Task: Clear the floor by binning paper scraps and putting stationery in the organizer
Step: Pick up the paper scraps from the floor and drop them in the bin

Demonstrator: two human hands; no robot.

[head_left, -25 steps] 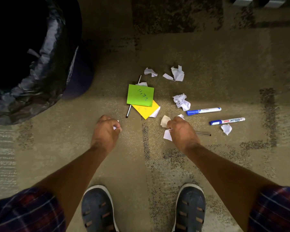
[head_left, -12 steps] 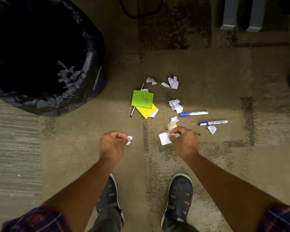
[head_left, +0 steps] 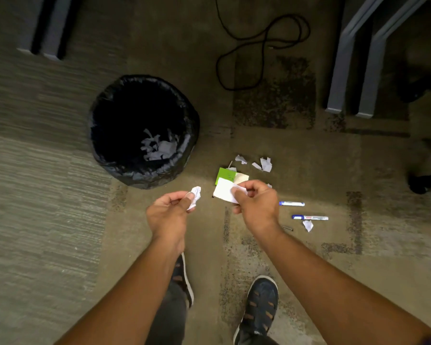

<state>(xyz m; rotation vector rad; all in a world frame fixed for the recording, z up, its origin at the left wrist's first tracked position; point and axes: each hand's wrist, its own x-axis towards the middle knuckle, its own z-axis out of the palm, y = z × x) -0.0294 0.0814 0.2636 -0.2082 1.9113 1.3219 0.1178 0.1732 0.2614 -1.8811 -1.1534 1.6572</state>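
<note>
My left hand [head_left: 169,210] pinches a crumpled white paper scrap [head_left: 194,194]. My right hand [head_left: 256,205] holds flat white paper scraps [head_left: 224,190] above the carpet. The black-lined bin [head_left: 144,170] stands up and to the left of both hands, with several white scraps [head_left: 159,145] at its bottom. On the floor lie a green sticky note [head_left: 225,174], a pale yellow note [head_left: 241,177], more crumpled scraps [head_left: 265,164] [head_left: 308,225], two blue-capped markers [head_left: 291,203] [head_left: 310,217], and a thin pen tip [head_left: 288,228] beside my right wrist.
Grey furniture legs stand at the top right [head_left: 353,70] and top left [head_left: 47,28]. A black cable [head_left: 259,46] loops on the carpet beyond the scraps. A dark chair base [head_left: 423,180] sits at the right edge. My shoes [head_left: 260,305] are below.
I have risen, so the floor looks farther away and the whole bin has come into view. Both hands have lifted with their paper scraps, away from the carpet.
</note>
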